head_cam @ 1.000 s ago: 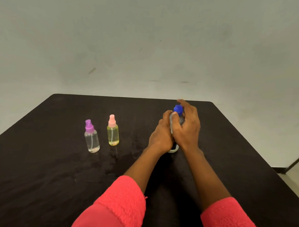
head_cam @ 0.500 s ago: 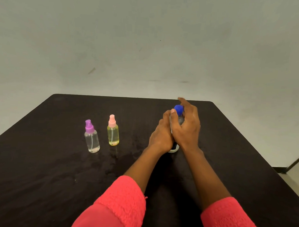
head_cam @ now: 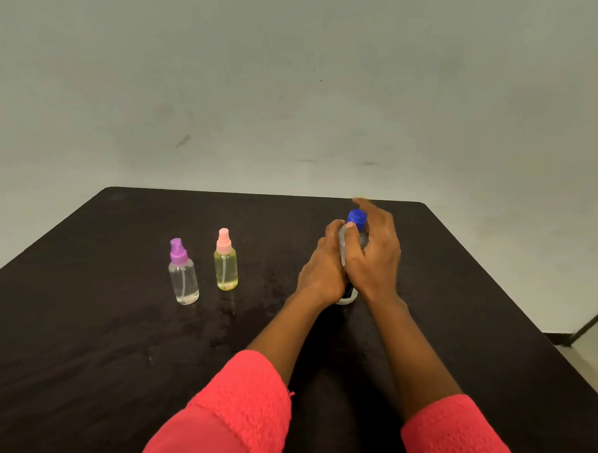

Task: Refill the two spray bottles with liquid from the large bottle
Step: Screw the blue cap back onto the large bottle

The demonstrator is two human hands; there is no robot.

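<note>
Left hand (head_cam: 321, 272) and right hand (head_cam: 375, 260) grip the upright large bottle (head_cam: 348, 296), cap (head_cam: 357, 219) upward.

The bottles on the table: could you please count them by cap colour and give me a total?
purple-capped spray bottle: 1
pink-capped spray bottle: 1
blue-capped large bottle: 1
Total: 3

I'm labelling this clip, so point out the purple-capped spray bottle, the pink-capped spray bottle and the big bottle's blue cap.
purple-capped spray bottle (head_cam: 184, 279), head view, clear body.
pink-capped spray bottle (head_cam: 226, 269), head view, yellowish body.
blue cap (head_cam: 357, 218), head view, side of the cap.
</note>
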